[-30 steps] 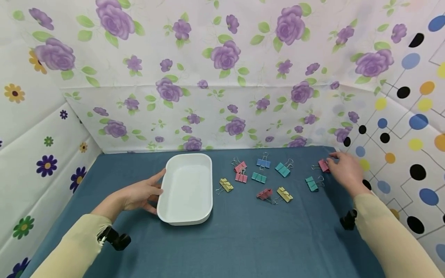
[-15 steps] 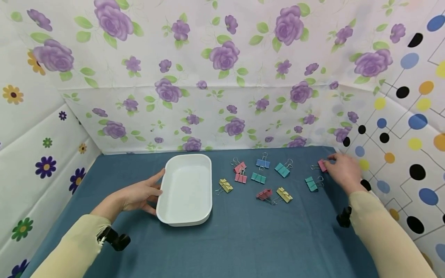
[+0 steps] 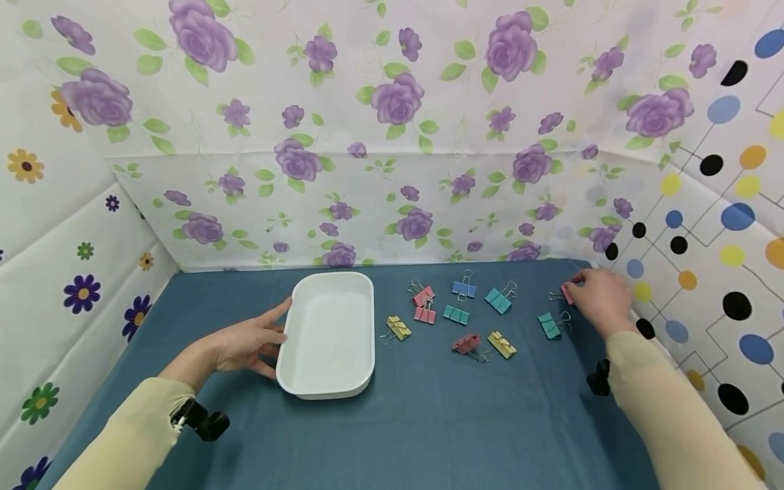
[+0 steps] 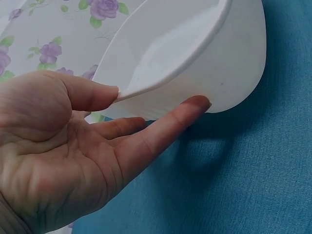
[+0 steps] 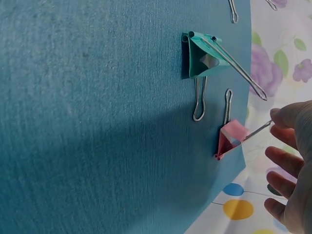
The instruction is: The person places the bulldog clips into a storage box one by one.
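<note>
In the head view my left hand (image 3: 245, 344) is at the left side of a white plastic tray (image 3: 327, 389), its fingers spread. The left wrist view shows the thumb (image 4: 100, 96) at the tray's rim and a straight finger touching its outer wall. At the far right, my right hand (image 3: 603, 299) is over a pink binder clip (image 3: 567, 294). In the right wrist view its thumb and forefinger pinch the end of that pink clip's (image 5: 233, 134) raised wire handle; the other handle lies against the cloth. A teal binder clip (image 5: 207, 56) is beside it.
Several other binder clips lie between tray and right hand: a blue one (image 3: 463, 288), teal ones (image 3: 456, 314), pinkish-red ones (image 3: 467, 342) and yellow ones (image 3: 502, 344). Blue cloth (image 3: 441, 429) covers the table. Patterned sheets (image 3: 392, 204) stand along the back and sides.
My right hand has shifted slightly left, covering more of the pink binder clip, and its forearm has swung left. The left hand and tray have stayed in place.
</note>
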Available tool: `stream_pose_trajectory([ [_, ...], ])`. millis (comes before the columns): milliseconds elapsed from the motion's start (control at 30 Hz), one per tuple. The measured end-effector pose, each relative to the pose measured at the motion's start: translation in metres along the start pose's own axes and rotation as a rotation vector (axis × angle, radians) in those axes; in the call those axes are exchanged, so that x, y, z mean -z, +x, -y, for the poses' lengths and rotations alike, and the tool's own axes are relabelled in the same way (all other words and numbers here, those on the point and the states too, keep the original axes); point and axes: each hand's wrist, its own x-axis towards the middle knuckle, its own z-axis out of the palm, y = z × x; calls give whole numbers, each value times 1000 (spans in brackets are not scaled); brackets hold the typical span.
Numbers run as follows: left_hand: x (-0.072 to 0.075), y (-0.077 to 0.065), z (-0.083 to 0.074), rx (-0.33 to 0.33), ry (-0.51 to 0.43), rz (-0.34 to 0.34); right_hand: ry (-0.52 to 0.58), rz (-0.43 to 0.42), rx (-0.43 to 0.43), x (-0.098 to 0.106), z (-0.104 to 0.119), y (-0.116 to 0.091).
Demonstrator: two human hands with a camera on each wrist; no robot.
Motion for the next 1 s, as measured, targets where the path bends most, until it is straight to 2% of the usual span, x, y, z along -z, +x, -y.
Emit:
stream_pose_trajectory([
  [467,1,0,1,-9,3,6,-50,-6,-48,-2,5,3],
  [1000,2,1,3,-8,-7,-2,-66,-56,-33,-5,8,4],
])
